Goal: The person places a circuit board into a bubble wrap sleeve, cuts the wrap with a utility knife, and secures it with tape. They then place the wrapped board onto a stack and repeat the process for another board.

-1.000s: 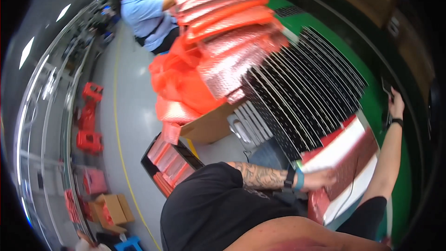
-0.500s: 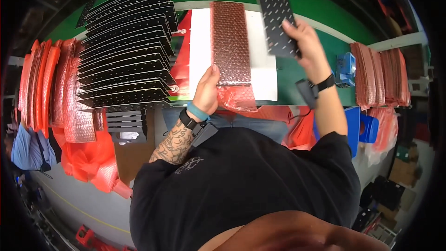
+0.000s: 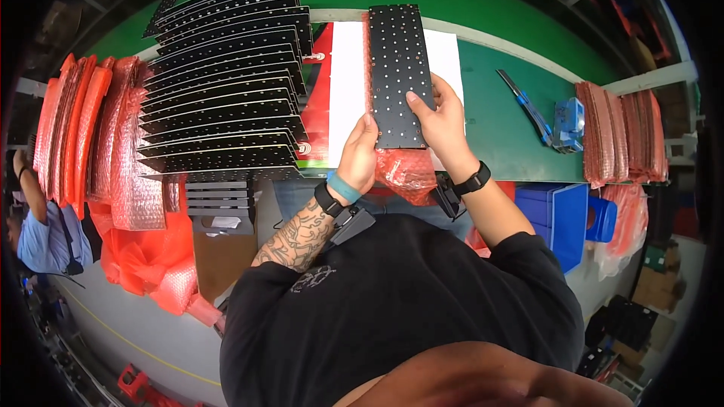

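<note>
While both hands grip, flat black perforated panel [image 3: 397, 75], crinkled red bubble wrap [image 3: 406, 172].

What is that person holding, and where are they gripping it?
A black perforated panel, held at its near end: left hand on the left corner, right hand on the right edge.

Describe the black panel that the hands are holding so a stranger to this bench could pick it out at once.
Start at the green worktable and find the white sheet lying at its middle. Over that sheet, the left hand and right hand grip a long black perforated panel by its near end. Unlike the fanned stack of similar black panels to the left, it is single and lies on red bubble wrap.
</note>
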A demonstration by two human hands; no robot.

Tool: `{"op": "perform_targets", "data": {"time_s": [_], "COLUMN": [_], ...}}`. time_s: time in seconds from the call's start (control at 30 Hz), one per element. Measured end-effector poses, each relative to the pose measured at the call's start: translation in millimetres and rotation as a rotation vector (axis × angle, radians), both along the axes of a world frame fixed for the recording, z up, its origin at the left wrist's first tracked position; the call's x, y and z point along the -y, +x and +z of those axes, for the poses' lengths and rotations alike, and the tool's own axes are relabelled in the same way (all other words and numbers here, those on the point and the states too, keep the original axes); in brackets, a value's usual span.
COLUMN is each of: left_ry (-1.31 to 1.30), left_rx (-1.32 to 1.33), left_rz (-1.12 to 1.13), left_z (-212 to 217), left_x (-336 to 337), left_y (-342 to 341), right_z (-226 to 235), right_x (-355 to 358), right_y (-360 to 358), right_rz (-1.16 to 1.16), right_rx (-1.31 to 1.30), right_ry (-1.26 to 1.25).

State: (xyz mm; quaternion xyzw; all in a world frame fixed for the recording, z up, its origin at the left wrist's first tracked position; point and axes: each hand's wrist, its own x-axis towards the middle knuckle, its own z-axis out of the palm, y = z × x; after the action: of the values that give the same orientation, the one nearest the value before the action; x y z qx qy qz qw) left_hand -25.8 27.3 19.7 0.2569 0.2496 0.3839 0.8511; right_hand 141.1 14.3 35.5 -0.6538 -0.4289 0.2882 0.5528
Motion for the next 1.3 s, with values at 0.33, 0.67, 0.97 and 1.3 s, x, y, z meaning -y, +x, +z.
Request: {"op": "perform_targets", "data": {"time_s": [0.33, 0.67, 0.97, 1.3], "left_ry": [0.043, 0.083, 0.110, 0.309], "left_rx": [0.025, 0.030, -0.046, -0.071], "left_rz": [0.026, -0.050, -0.121, -0.150], "left_z": [-2, -3, -8, -6], "left_x": [1, 0, 0, 3], "left_y": [-2, 0, -1, 6], "right_z": [0, -1, 6, 126], "right_x": [5, 4, -176, -183], "right_y": [-12, 6, 104, 114], "right_rz": [-0.119, 0.038, 0.341, 0.609], "right_rx": [0.236, 0.454, 0.897, 0.905], "right_ry": [-0.090, -0.189, -0.119, -0.516]}}
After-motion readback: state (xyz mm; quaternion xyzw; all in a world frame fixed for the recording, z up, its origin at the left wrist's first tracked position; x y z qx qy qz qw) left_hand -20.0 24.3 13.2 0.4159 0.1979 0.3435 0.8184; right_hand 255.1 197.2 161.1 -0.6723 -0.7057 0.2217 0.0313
